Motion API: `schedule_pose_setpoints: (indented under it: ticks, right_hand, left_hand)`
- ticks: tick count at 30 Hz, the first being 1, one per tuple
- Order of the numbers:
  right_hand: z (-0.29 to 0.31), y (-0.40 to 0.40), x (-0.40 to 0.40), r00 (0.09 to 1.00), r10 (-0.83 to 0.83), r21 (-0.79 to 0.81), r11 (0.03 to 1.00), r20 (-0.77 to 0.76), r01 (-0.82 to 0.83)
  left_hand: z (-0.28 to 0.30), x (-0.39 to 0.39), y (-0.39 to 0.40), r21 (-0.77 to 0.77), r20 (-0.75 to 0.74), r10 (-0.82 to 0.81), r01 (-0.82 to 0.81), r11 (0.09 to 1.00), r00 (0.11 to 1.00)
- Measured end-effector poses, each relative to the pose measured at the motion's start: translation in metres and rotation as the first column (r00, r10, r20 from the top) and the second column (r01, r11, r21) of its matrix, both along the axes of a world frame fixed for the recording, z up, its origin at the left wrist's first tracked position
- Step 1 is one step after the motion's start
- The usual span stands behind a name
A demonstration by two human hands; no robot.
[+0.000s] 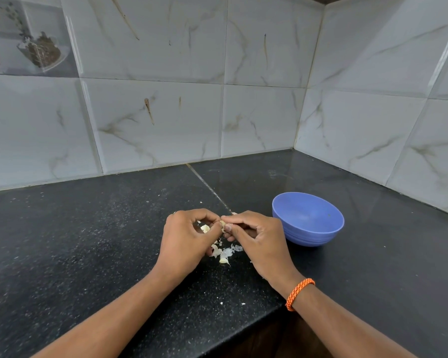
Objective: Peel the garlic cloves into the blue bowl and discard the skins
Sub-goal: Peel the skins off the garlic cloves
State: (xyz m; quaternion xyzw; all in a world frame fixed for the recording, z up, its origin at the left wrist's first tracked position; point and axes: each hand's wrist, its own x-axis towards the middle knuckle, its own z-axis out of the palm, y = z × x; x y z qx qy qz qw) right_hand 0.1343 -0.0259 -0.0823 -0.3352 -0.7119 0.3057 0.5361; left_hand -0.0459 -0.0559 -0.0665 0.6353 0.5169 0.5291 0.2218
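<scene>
Your two arms reach in from the near edge of the dark, speckled table (88, 241). There is an orange band (299, 293) around your right wrist. A few tiny white bits lie on the table between your arms.

A little farther on, your hands meet over the table. Your left hand (184, 239) has its fingers curled in, and its fingertips pinch a small garlic clove (222, 225). Your right hand (256, 241) is curled too, and its thumb and first finger pinch the same clove from the other side. The two hands touch at the fingertips. You hold the clove up above the table, not in the bowl.

Right under your hands lies a little heap of garlic skins (224, 253), thin and pale. One more pale piece (205, 228) shows in the gap under your left fingers. You cannot tell if it is a clove or a skin.

Just beside your right hand, a bit farther back, sits the blue bowl (308, 218). It stands upright on the table. The inside looks bare and blue.

Behind it all, the table ends at a corner of gray marble wall tiles (264, 60). Far to the left, one tile (26, 34) has a picture of a glass with a plant.
</scene>
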Motion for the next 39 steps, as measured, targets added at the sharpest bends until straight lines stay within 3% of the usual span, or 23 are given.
schedule_pose_setpoints:
  ticks: [10, 24, 39]
  right_hand:
    - [0.001, -0.001, -0.003, 0.997, 0.023, -0.042, 0.999, -0.070, -0.026]
    - [0.007, 0.000, -0.002, 0.958, 0.143, -0.189, 0.963, -0.247, -0.192]
    - [0.011, -0.004, -0.003, 0.964, 0.112, -0.201, 0.966, -0.242, -0.163]
  left_hand:
    - [0.001, 0.001, 0.000, 0.016, 0.063, 0.011, -0.012, 1.000, 0.998]
    - [-0.002, 0.006, 0.001, -0.038, 0.204, -0.029, 0.037, 0.999, 0.979]
    - [-0.004, 0.004, 0.003, -0.032, 0.178, -0.081, 0.088, 0.996, 0.981]
